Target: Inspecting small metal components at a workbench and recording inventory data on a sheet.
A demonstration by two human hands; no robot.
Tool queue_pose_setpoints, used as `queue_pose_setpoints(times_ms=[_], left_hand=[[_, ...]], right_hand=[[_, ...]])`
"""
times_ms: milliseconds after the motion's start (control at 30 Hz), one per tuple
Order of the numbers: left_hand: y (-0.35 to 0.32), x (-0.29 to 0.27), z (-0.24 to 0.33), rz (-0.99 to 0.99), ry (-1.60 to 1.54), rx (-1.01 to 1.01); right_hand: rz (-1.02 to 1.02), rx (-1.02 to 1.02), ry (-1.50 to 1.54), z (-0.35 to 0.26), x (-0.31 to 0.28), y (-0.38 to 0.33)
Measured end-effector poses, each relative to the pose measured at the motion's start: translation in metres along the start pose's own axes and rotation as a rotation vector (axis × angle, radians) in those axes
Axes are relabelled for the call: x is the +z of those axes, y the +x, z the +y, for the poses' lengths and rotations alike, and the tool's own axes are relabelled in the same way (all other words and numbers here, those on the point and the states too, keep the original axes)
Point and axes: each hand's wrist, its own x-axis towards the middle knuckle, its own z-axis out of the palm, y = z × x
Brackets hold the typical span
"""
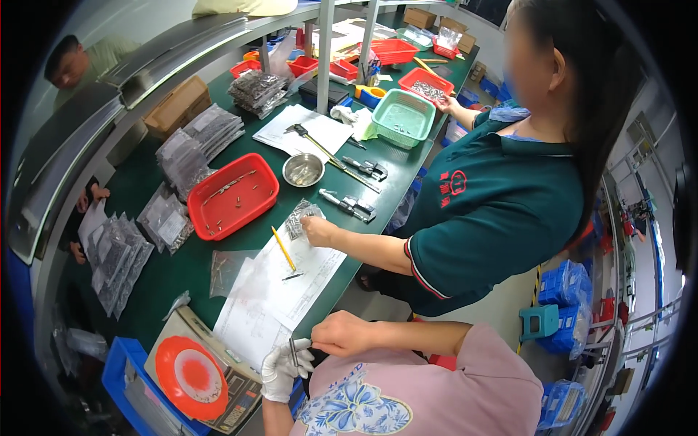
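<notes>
My left hand [282,370], in a white glove, is closed on a slim metal pin [294,352] held upright at the near edge of the table. Right beside it is my bare right hand [342,333], its fingers curled together; what they hold, if anything, is hidden. Printed drawing sheets [251,320] lie just beyond both hands. On them are a yellow pencil [283,248] and a small dark metal rod [292,277]. To the left of my gloved hand stands a weighing scale [236,396] bearing an orange-red dish [190,378].
A co-worker in a green shirt [502,211] has one hand at bagged metal parts [299,218], the other at a red basket [429,81]. Beyond lie a red tray [233,196], a steel bowl [303,170], calipers [349,206], a green basket [403,118] and bagged parts [120,254].
</notes>
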Motion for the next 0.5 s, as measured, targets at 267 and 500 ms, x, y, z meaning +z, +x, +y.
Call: queue_pose_setpoints(times_ms=[267, 500], left_hand=[[0.012, 0.013, 0.002, 0.128, 1.024, 0.706], [0.006, 0.014, 0.006, 0.137, -0.112, 0.054]], right_hand=[[-0.167, 0.727, 1.242, 0.012, 0.007, -0.008], [0.065, -0.081, 0.009, 0.009, 0.001, -0.003]])
